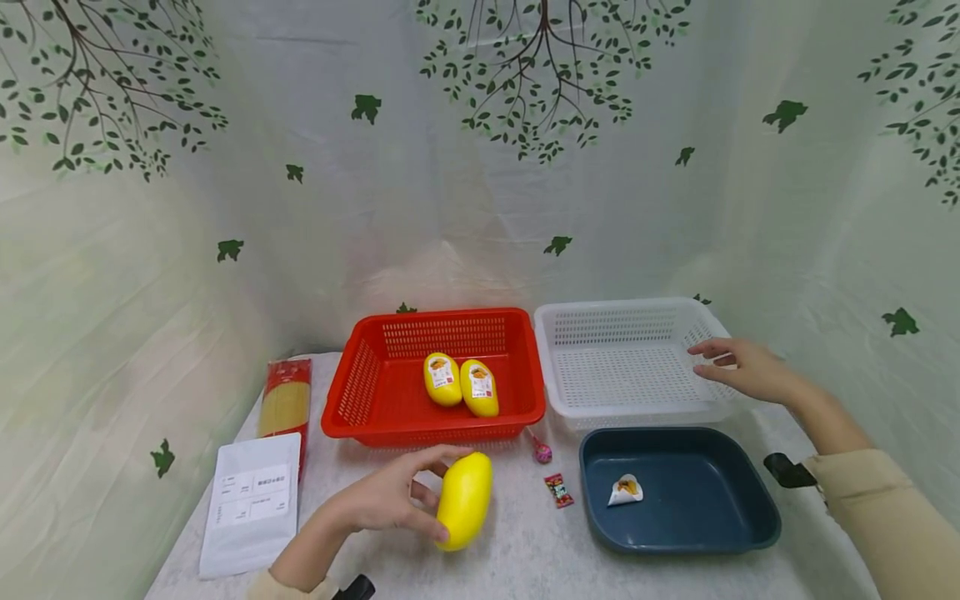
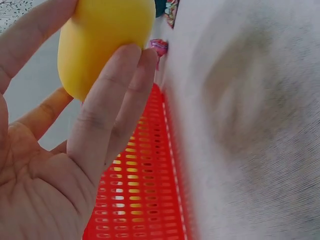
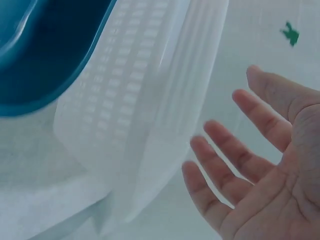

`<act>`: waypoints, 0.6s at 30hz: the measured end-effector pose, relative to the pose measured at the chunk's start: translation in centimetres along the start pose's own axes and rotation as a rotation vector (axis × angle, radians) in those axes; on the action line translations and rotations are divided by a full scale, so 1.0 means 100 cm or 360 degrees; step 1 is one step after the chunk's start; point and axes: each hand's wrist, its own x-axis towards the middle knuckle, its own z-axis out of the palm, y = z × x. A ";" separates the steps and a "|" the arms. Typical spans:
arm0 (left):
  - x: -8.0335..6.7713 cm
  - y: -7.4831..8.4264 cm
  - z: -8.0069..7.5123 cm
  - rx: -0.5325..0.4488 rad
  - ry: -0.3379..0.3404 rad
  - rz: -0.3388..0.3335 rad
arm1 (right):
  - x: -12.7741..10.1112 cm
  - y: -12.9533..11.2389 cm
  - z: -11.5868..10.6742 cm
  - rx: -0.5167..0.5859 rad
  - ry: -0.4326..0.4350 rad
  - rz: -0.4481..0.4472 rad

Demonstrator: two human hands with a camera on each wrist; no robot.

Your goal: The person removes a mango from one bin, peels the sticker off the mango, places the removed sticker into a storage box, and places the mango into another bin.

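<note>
Evidently a sorting step: the left hand has its grip curled round a smooth yellow mango-shaped fruit, just above the tabletop before the red plastic basket. The right hand hovers spread, holding nothing, by the white plastic basket. Next would likely be a lift over the red rim.

The smooth, glossy yellow mango-shaped fruit is held in the left hand — fingers curled round its left side, thumb on top — standing nearly upright, its lower end at the pale table surface just in front of the red basket. The right hand hangs with fingers spread at the right rim of the white perforated plastic basket
</note>
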 end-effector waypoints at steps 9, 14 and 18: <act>-0.003 0.013 -0.010 0.0012 -0.0005 0.0061 | -0.001 0.036 -0.009 -0.0015 0.0050 0.0066; -0.003 0.021 -0.016 0.0063 0.0017 0.0084 | -0.003 0.055 -0.013 0.0123 -0.0004 0.0198; -0.004 0.028 -0.021 0.0068 0.0052 0.0104 | -0.005 0.069 -0.013 0.0200 -0.0070 0.0339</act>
